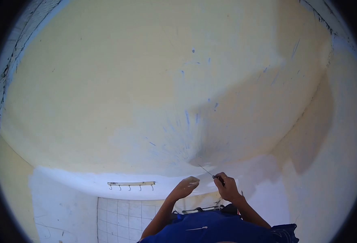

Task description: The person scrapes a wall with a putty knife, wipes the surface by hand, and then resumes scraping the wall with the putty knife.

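My right hand [227,188] is closed around the dark handle of a thin-bladed tool [205,170]. The thin blade points up and left toward the wall [146,81], near its pale, scraped-looking patch. My left hand [188,186] is to the left of the tool, apart from it, with its fingers bent toward the right. White smears mark its fingers, and whether it holds anything is hidden. Blue streaks and specks spread over the yellowish wall above both hands.
A hook rail [132,184] hangs at the lower left on a white band. Below it lies a tiled surface [121,218]. A side wall [344,121] meets the yellowish wall at right. My blue shirt [211,229] fills the bottom middle.
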Demonstrator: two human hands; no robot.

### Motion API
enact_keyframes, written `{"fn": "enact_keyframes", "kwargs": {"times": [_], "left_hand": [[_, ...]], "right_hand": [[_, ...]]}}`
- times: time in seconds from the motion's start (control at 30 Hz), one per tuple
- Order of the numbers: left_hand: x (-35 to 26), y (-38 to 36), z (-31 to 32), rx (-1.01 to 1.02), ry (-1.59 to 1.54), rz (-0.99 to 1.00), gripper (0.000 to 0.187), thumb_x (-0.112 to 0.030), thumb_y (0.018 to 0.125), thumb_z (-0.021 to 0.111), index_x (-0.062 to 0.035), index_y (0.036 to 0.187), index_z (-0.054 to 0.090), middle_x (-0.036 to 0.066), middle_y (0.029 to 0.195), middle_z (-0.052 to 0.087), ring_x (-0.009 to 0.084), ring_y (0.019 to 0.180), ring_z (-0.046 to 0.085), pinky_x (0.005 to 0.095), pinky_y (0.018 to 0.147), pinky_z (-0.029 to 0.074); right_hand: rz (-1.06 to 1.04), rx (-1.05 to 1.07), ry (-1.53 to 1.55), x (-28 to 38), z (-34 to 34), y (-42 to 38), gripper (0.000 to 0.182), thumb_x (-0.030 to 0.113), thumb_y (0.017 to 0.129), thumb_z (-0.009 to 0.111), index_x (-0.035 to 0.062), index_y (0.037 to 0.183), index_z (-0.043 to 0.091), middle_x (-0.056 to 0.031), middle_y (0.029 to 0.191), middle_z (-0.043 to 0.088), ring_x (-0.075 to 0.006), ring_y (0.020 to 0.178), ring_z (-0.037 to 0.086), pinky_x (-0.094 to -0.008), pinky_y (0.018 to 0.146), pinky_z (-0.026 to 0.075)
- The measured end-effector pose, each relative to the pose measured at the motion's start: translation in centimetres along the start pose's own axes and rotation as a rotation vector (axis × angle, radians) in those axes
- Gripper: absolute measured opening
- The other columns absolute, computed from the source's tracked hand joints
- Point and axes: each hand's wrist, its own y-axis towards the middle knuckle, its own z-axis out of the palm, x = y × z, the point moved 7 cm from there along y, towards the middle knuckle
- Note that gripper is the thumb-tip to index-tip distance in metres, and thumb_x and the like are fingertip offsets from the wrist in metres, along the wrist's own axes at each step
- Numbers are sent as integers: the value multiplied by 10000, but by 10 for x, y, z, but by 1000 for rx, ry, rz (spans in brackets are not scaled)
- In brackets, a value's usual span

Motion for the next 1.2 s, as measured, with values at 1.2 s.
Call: {"fn": "enact_keyframes", "kwargs": {"times": [1.2], "left_hand": [[-38,-16,59,50,-424,276,382,-249,1083,457,48,1227,650,119,1204,682,192,1166,606,347,1041,454]], "right_hand": [[129,279,665,-62,89,-74,164,153,985,622,6,1024,563,-36,705,598,-90,562,585,-264,520,477]]}}
